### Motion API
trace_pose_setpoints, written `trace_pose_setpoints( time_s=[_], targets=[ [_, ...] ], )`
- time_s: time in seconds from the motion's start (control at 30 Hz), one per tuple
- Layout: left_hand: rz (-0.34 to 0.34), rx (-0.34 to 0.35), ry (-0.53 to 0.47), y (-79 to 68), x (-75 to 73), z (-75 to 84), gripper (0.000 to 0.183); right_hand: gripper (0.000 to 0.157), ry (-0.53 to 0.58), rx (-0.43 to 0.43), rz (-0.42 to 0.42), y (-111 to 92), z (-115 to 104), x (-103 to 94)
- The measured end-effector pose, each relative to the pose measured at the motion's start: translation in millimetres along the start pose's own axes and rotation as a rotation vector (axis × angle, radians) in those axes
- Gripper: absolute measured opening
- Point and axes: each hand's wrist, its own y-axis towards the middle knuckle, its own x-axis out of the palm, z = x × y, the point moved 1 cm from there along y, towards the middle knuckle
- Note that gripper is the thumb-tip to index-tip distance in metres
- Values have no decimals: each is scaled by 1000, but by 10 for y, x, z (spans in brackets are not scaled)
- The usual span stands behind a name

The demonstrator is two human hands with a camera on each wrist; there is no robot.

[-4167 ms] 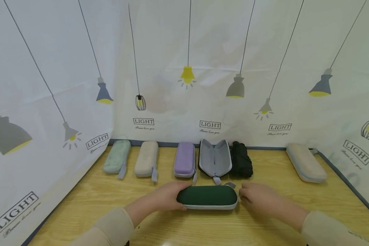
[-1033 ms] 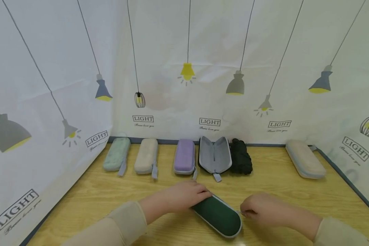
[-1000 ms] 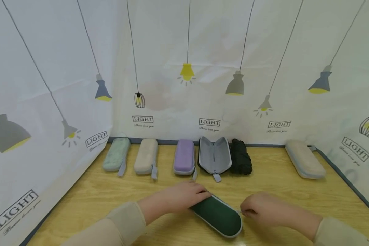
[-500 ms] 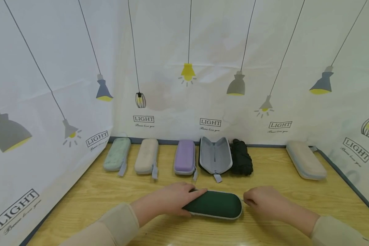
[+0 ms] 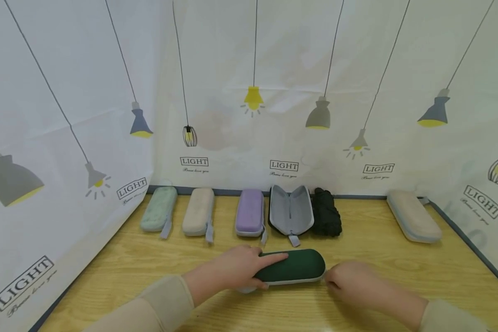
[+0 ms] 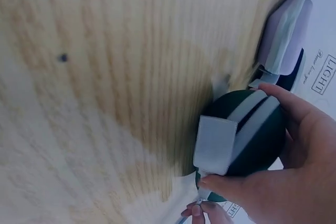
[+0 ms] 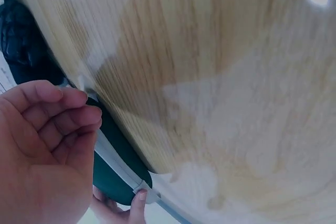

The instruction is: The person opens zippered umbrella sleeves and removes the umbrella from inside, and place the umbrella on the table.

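In the head view, a green case (image 5: 300, 265) lies on the wooden table (image 5: 128, 267), close to the person and between the two hands. The left hand (image 5: 236, 269) grips its left end, the index finger stretched along the top and the thumb low on the near side. The right hand (image 5: 354, 282) is at the other end, its fingers curled in; from here what they hold cannot be told. Behind, along the foot of a white cloth (image 5: 232, 83) printed with hanging lamps, lie a mint case (image 5: 158, 210), a cream case (image 5: 198, 212), a purple case (image 5: 249, 211), an open case (image 5: 290, 210) with a grey lining, a black bundle (image 5: 326, 212) just beside that one, and, well apart at the right, a beige case (image 5: 414, 216). In the left wrist view, the left hand's fingers wrap the end of the green case, with the thumb at the bottom of a grey tab (image 6: 215, 142), and two pale bands run over that end. Past the thumb, the right hand's fingertips pinch a small zip pull (image 6: 199, 201). In the right wrist view, the right hand's fingers are bent and pressed together against the thumb, hiding what is between them; the green case stretches away beneath, a pale seam (image 7: 113, 158) along its side, and the left thumb presses its far end.
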Motion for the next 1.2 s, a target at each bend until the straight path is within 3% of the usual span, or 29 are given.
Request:
trace_pose_setpoints(
  time_s=[0.17, 0.37, 0.67, 0.87, 1.2],
  targets=[
    [-84, 113, -1, -14, -87, -34, 96, 24, 25, 13, 2, -2, 20, 26],
    [-169, 189, 112, -47, -136, -18, 108, 18, 25, 80, 6, 8, 31, 11],
    [-130, 129, 104, -40, -63, 9, 108, 16, 17, 72, -12, 63, -57, 54],
    [-145, 68, 66, 37, -40, 94, 109, 15, 69, 42, -37, 135, -186, 83],
    [-145, -8, -23, 188, -52, 283, 111, 14, 146, -93, -81, 231, -438, 111]
  ],
)
